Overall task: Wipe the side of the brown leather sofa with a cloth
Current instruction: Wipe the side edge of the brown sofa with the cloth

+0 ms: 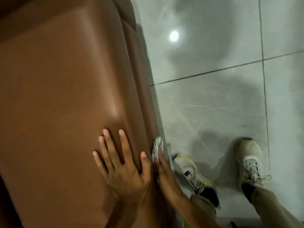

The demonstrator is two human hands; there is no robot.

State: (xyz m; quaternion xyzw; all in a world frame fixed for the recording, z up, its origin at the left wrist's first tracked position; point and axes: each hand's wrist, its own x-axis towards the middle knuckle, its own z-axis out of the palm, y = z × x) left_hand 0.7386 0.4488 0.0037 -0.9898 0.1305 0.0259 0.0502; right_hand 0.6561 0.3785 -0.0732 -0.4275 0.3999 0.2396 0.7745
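Note:
The brown leather sofa (pixel 65 88) fills the left half of the view, seen from above its arm. My left hand (pixel 121 165) lies flat on the top of the arm, fingers spread, holding nothing. My right hand (pixel 164 173) reaches down the sofa's outer side and presses a small white and grey cloth (pixel 157 148) against the leather. Only the upper end of the cloth shows; the rest is under my fingers.
Glossy grey floor tiles (pixel 213 104) with dark grout lines run along the sofa's right side, reflecting a ceiling light (pixel 173 36). My two feet in worn white sneakers (pixel 194 171) (pixel 250 160) stand close to the sofa's base.

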